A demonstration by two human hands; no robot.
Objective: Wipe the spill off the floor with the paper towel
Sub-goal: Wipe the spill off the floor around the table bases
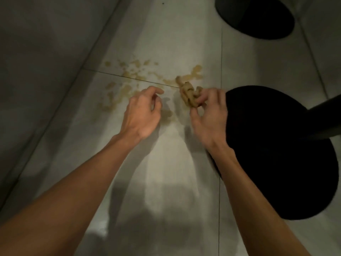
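Right hand (208, 115) pinches soaked, wadded paper towel (189, 95): limp, tear-prone, grip bunched middle. Left hand (143, 109) loosely curled, empty. Spill (129, 74) remains.

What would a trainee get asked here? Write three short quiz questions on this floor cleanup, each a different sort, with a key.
1. True or false: the left hand holds the towel.
2. Multiple choice: most of the spill lies
A. left of the towel
B. under the near black base
C. beside the far black base
3. Fill in: the towel looks crumpled and stained ____.

Key
1. False. The right hand pinches it; the left is empty, fingers curled.
2. A. Yellowish blotches spread left across the tile, with some beyond the towel too.
3. Yellow-brown.
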